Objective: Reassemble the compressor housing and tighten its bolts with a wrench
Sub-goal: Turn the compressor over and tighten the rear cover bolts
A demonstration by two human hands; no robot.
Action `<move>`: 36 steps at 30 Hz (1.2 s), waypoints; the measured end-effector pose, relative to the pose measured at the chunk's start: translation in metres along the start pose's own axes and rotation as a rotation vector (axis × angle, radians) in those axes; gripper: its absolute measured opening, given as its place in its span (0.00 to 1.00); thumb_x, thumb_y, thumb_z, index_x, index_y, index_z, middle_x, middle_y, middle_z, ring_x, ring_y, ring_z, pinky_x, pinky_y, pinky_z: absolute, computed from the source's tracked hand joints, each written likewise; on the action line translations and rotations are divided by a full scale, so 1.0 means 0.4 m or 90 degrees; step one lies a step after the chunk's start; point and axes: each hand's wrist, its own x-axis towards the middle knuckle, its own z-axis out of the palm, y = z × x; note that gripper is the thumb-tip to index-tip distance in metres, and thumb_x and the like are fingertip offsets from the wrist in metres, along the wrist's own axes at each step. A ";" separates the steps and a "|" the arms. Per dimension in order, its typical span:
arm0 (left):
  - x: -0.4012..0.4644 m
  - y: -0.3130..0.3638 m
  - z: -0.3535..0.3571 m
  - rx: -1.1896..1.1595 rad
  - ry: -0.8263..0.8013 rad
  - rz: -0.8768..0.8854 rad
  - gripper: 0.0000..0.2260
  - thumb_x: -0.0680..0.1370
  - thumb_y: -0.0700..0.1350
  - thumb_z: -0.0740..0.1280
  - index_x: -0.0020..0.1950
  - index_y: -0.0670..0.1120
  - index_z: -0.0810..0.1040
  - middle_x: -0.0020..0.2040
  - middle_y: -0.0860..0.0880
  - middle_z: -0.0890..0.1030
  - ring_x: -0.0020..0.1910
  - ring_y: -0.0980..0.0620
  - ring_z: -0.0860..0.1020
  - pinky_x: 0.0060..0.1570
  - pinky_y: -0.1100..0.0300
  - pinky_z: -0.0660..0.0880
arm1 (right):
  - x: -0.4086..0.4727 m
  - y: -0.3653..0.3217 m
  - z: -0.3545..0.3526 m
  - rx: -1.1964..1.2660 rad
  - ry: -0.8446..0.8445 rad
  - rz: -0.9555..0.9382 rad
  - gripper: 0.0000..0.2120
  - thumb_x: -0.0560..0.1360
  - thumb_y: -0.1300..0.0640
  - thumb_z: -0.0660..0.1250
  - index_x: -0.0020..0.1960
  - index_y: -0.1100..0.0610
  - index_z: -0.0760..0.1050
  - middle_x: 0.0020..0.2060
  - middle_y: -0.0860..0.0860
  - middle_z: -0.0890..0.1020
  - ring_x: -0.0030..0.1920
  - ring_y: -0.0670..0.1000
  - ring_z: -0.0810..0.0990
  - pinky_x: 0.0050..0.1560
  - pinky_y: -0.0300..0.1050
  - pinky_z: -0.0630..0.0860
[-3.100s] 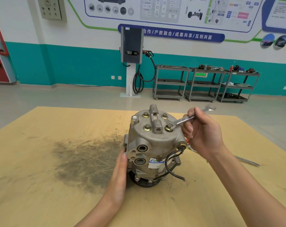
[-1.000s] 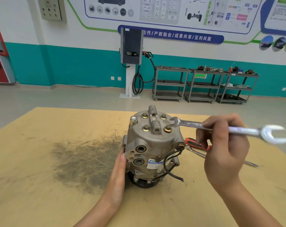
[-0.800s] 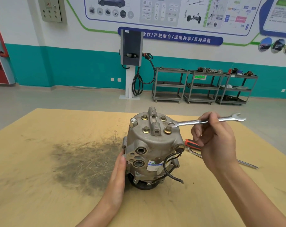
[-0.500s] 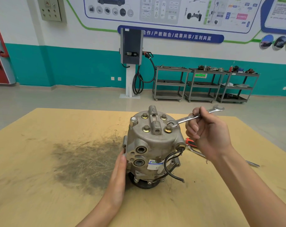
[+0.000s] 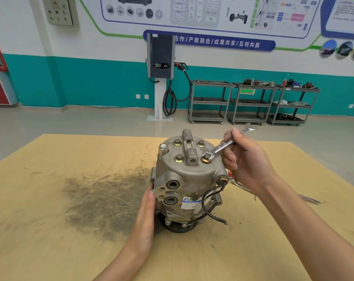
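Observation:
The grey metal compressor stands upright on the wooden table, its round housing cover on top held by several brass-coloured bolts. A silver wrench sits with its jaw on the front right bolt. My right hand grips the wrench's shaft just right of the cover. My left hand lies flat against the compressor's lower left side, fingers straight. Black wires hang from the compressor's right side.
A red-handled tool and a long metal tool lie on the table behind my right hand. A dark greasy stain covers the table left of the compressor. Metal carts and a charging post stand far off.
The wrench was lifted off and swung out to the right, then came back; its jaw now sits on the front right bolt again. My left hand has stayed on the compressor.

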 end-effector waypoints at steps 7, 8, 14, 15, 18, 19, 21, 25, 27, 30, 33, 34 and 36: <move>0.001 0.003 0.002 0.004 -0.002 0.001 0.44 0.69 0.78 0.61 0.79 0.55 0.65 0.77 0.58 0.69 0.78 0.58 0.62 0.80 0.46 0.54 | -0.119 0.074 0.040 -0.209 0.191 -0.429 0.09 0.80 0.51 0.61 0.41 0.47 0.75 0.26 0.46 0.73 0.24 0.46 0.69 0.27 0.37 0.65; 0.000 0.003 0.003 0.004 -0.005 0.000 0.43 0.70 0.78 0.61 0.79 0.56 0.65 0.77 0.59 0.69 0.78 0.59 0.62 0.80 0.46 0.53 | -0.133 0.081 0.049 -0.243 0.186 -0.469 0.08 0.79 0.50 0.62 0.42 0.45 0.75 0.27 0.44 0.74 0.25 0.46 0.70 0.29 0.36 0.66; 0.002 -0.004 -0.002 -0.003 0.003 -0.009 0.45 0.68 0.79 0.62 0.79 0.57 0.64 0.77 0.60 0.68 0.78 0.61 0.61 0.80 0.47 0.53 | -0.191 0.107 0.067 -0.593 0.119 -0.653 0.09 0.81 0.49 0.62 0.49 0.54 0.75 0.38 0.49 0.78 0.34 0.48 0.77 0.31 0.41 0.73; 0.003 -0.005 -0.002 -0.004 0.006 -0.010 0.46 0.67 0.80 0.62 0.79 0.57 0.64 0.77 0.60 0.68 0.78 0.61 0.61 0.80 0.48 0.53 | -0.194 0.106 0.071 -0.645 0.125 -0.680 0.09 0.81 0.50 0.63 0.50 0.55 0.75 0.38 0.50 0.79 0.35 0.49 0.77 0.32 0.42 0.73; 0.004 -0.006 -0.004 -0.011 0.005 -0.011 0.46 0.66 0.80 0.63 0.78 0.57 0.65 0.76 0.60 0.69 0.77 0.60 0.62 0.80 0.48 0.53 | -0.198 0.098 0.080 -0.685 0.144 -0.700 0.09 0.81 0.49 0.63 0.50 0.54 0.76 0.37 0.49 0.79 0.36 0.48 0.78 0.34 0.40 0.73; 0.004 -0.006 -0.003 -0.011 0.004 -0.012 0.45 0.67 0.80 0.62 0.78 0.57 0.65 0.76 0.60 0.69 0.77 0.60 0.62 0.80 0.47 0.54 | -0.196 0.093 0.083 -0.662 0.157 -0.680 0.10 0.81 0.48 0.62 0.50 0.53 0.76 0.37 0.47 0.78 0.36 0.47 0.77 0.34 0.39 0.73; 0.004 -0.004 -0.001 -0.005 0.003 -0.013 0.44 0.68 0.79 0.61 0.78 0.57 0.65 0.76 0.60 0.69 0.78 0.60 0.62 0.80 0.47 0.53 | -0.191 0.082 0.092 -0.561 0.179 -0.637 0.08 0.81 0.46 0.61 0.48 0.47 0.77 0.35 0.44 0.77 0.34 0.46 0.77 0.34 0.40 0.72; 0.004 -0.005 -0.003 0.001 0.009 -0.011 0.44 0.68 0.79 0.61 0.79 0.57 0.64 0.77 0.61 0.68 0.78 0.61 0.61 0.80 0.47 0.53 | -0.175 0.047 0.096 -0.381 0.197 -0.608 0.07 0.81 0.46 0.59 0.48 0.41 0.75 0.32 0.45 0.76 0.31 0.44 0.75 0.34 0.35 0.70; 0.003 -0.005 -0.004 0.005 0.011 -0.009 0.45 0.67 0.80 0.61 0.78 0.58 0.64 0.76 0.61 0.68 0.78 0.62 0.61 0.80 0.48 0.53 | -0.166 0.024 0.090 -0.319 0.210 -0.552 0.10 0.81 0.44 0.58 0.45 0.44 0.74 0.29 0.46 0.75 0.28 0.46 0.73 0.29 0.35 0.67; 0.002 -0.006 -0.004 0.005 0.014 -0.010 0.46 0.66 0.80 0.61 0.79 0.57 0.64 0.77 0.61 0.68 0.78 0.62 0.61 0.80 0.48 0.52 | -0.145 0.003 0.065 -0.199 0.212 -0.387 0.15 0.81 0.44 0.55 0.42 0.50 0.73 0.27 0.49 0.75 0.27 0.50 0.71 0.25 0.37 0.65; 0.003 -0.006 -0.003 0.002 0.015 -0.005 0.47 0.65 0.81 0.62 0.78 0.57 0.64 0.76 0.62 0.68 0.77 0.63 0.61 0.80 0.48 0.52 | -0.117 -0.006 0.037 -0.135 0.179 -0.267 0.16 0.80 0.46 0.54 0.41 0.52 0.73 0.27 0.52 0.75 0.28 0.50 0.71 0.23 0.37 0.64; 0.003 -0.004 -0.002 0.000 0.017 -0.002 0.47 0.65 0.81 0.62 0.78 0.58 0.65 0.76 0.62 0.68 0.77 0.63 0.61 0.80 0.49 0.52 | -0.108 -0.007 0.033 -0.126 0.161 -0.245 0.16 0.80 0.45 0.54 0.41 0.52 0.74 0.27 0.52 0.75 0.28 0.49 0.71 0.23 0.36 0.65; 0.003 0.001 0.003 -0.007 0.010 0.003 0.46 0.65 0.80 0.62 0.78 0.58 0.65 0.76 0.61 0.69 0.77 0.62 0.62 0.80 0.48 0.53 | -0.094 -0.009 0.028 -0.103 0.126 -0.208 0.16 0.79 0.45 0.55 0.41 0.53 0.74 0.27 0.53 0.75 0.28 0.49 0.71 0.23 0.37 0.65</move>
